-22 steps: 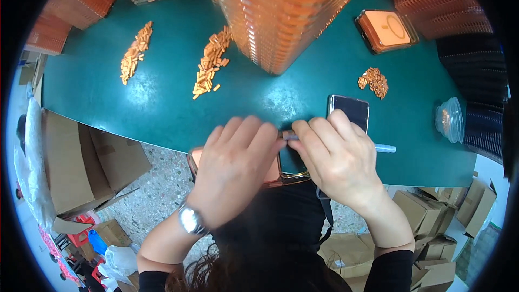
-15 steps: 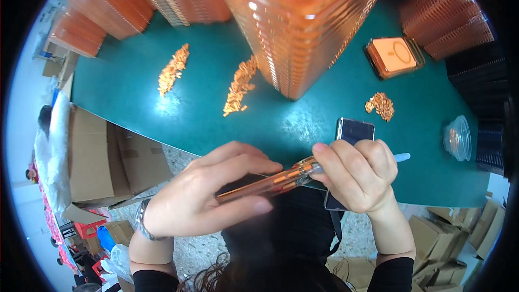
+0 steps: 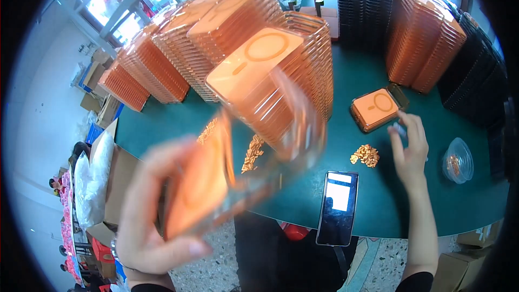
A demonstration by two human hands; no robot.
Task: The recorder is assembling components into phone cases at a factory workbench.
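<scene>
My left hand (image 3: 154,213) grips an orange-and-clear phone case (image 3: 197,194), raised near the camera at left and blurred by motion. It has an orange panel and a transparent frame. My right hand (image 3: 412,154) is over the right side of the table, fingers pinched on a slim pen-like tool (image 3: 399,128) with a pale blue end. Just beyond those fingers lies a short stack of orange cases (image 3: 374,109). Near the right hand is a heap of small orange pieces (image 3: 366,156). A tall stack of orange cases (image 3: 254,51) stands past my left hand.
A smartphone (image 3: 336,223) with a lit screen lies at the near table edge. A clear plastic cup (image 3: 458,160) stands at right. More orange stacks (image 3: 419,40) and black stacks (image 3: 363,11) line the far side. Another strip of orange pieces (image 3: 252,154) lies mid-table.
My hands have separated: the left has lifted the case up and to the left, the right has moved forward and right with the tool. The view has tilted up, uncovering the smartphone.
</scene>
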